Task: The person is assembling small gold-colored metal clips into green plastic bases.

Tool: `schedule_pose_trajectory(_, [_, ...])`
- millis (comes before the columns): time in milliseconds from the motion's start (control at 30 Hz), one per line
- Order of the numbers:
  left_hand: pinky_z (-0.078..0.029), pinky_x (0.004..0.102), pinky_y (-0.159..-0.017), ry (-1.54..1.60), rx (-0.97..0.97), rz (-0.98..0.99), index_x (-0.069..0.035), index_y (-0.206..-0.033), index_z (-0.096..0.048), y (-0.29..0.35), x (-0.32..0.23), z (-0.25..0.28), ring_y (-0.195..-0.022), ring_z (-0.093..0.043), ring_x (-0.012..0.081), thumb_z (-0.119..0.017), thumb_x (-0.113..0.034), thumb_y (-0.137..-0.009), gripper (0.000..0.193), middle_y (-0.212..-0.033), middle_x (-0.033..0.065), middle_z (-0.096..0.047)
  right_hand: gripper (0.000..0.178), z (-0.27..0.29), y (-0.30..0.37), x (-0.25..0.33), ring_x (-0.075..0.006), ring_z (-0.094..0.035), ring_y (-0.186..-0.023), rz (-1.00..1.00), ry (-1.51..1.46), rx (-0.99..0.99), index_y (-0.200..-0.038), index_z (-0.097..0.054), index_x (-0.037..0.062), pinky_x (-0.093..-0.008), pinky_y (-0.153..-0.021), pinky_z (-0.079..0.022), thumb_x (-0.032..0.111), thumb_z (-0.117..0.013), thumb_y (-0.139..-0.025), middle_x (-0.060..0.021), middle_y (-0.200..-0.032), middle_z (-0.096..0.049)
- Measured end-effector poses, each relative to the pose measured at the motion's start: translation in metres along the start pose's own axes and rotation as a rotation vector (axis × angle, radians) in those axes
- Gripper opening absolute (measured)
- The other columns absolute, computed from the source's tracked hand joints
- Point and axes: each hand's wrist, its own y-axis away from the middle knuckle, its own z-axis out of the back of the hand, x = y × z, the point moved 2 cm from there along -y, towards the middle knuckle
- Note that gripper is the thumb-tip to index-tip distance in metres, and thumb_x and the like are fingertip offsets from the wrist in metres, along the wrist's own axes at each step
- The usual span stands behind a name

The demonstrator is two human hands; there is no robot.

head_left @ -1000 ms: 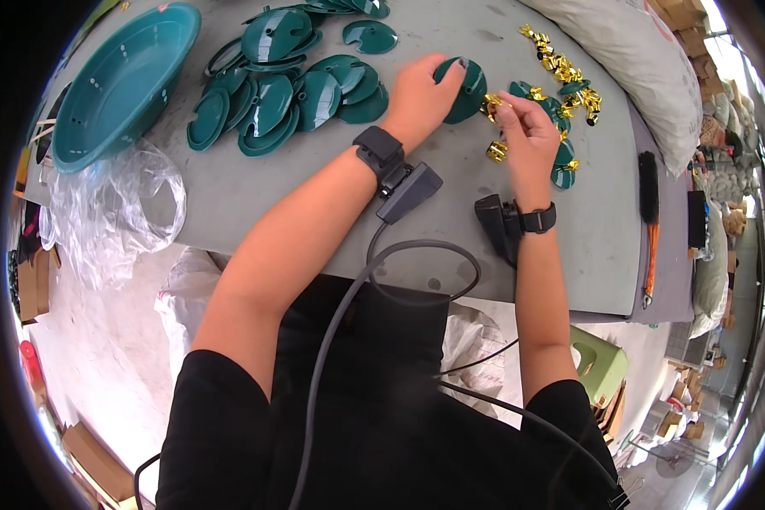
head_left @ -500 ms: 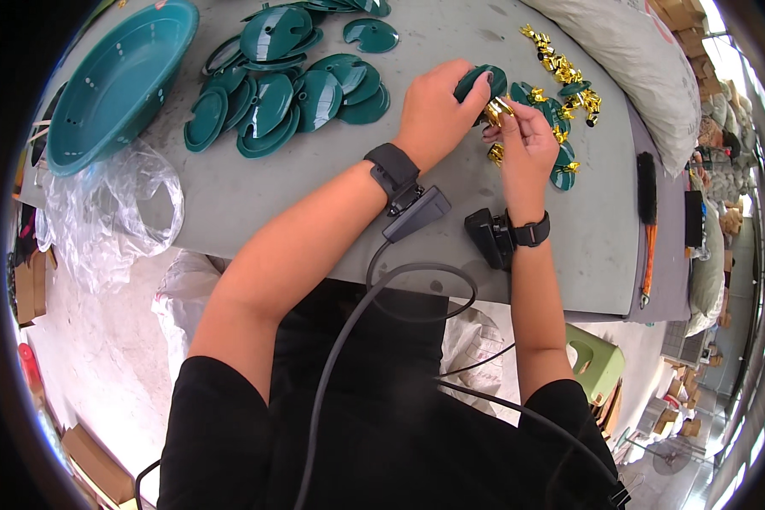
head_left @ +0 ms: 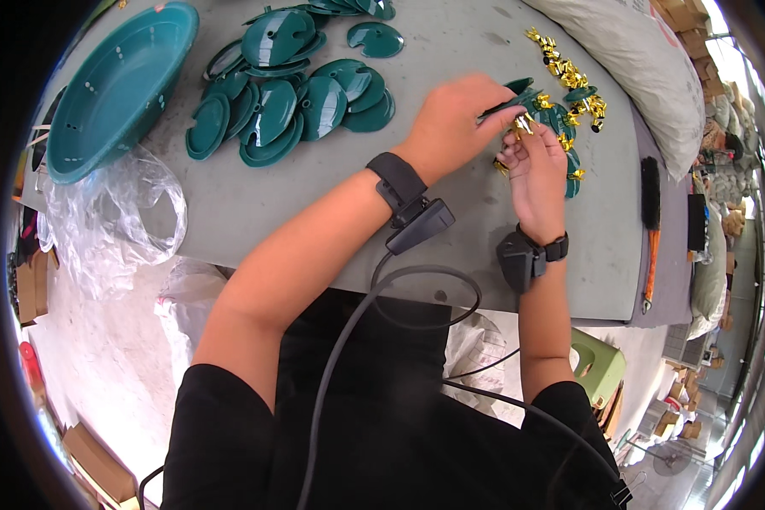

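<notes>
My left hand (head_left: 452, 126) is closed on a dark green, glossy round lid (head_left: 508, 99), tilted so its edge shows. Close beside it, my right hand (head_left: 537, 178) pinches a small shiny gold fitting (head_left: 523, 126) between thumb and fingers, right at the lid's near side. Whether the fitting touches the lid I cannot tell. Just beyond my right hand lie several green lids (head_left: 558, 121) with gold fittings on them, partly hidden by my fingers. A row of loose gold fittings (head_left: 555, 62) stretches away behind them.
Many notched green lids (head_left: 323, 106) are heaped left of my hands, one lid (head_left: 375, 39) apart. A teal basin (head_left: 119, 93) and a clear plastic bag (head_left: 115, 217) are at the table's left. A white sack (head_left: 629, 68) and a black brush (head_left: 650, 204) edge the right side.
The lid in my left hand has turned from showing its face to edge-on. My right hand has shifted slightly right and nearer me, with the gold fitting still pinched.
</notes>
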Motion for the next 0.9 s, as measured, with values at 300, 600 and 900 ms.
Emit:
schedule_pose_trajectory(300, [-0.047,0.0256,-0.059,0.0,0.027,0.053,-0.004,-0.102,-0.063,0.003,0.013,-0.005,-0.065,-0.058,0.0147,-0.064,-0.013,-0.082,0.022,-0.083,0.0083,-0.064,0.01,0.034,-0.02,-0.005,-0.008,-0.055,-0.07,-0.289,-0.443,0.152,-0.093,-0.055,0.0053,-0.0221,-0.064,-0.049,0.015,-0.052,-0.09,-0.0018,-0.08,-0.058])
schedule_pose_trajectory(600, [-0.046,0.0265,-0.062,0.104,-0.078,0.456,-0.007,-0.11,-0.059,0.001,0.032,0.002,-0.07,-0.057,0.0143,-0.057,-0.008,-0.082,0.028,-0.081,0.0099,-0.062,0.02,0.059,-0.027,0.009,-0.0097,-0.051,-0.068,-0.066,-0.538,-0.259,-0.099,-0.055,0.0017,-0.0225,-0.057,-0.044,0.018,-0.057,-0.088,-0.0012,-0.086,-0.058])
schedule_pose_trajectory(900, [-0.047,0.0229,-0.068,0.537,-0.024,0.93,0.0,-0.11,-0.053,-0.004,0.046,0.007,-0.082,-0.059,0.0083,-0.058,-0.014,-0.086,0.028,-0.093,0.0043,-0.063,0.036,0.046,-0.023,0.008,-0.013,-0.052,-0.067,0.23,1.16,0.043,-0.1,-0.063,0.0069,-0.0257,-0.063,-0.044,0.017,-0.074,-0.067,-0.0037,-0.085,-0.059])
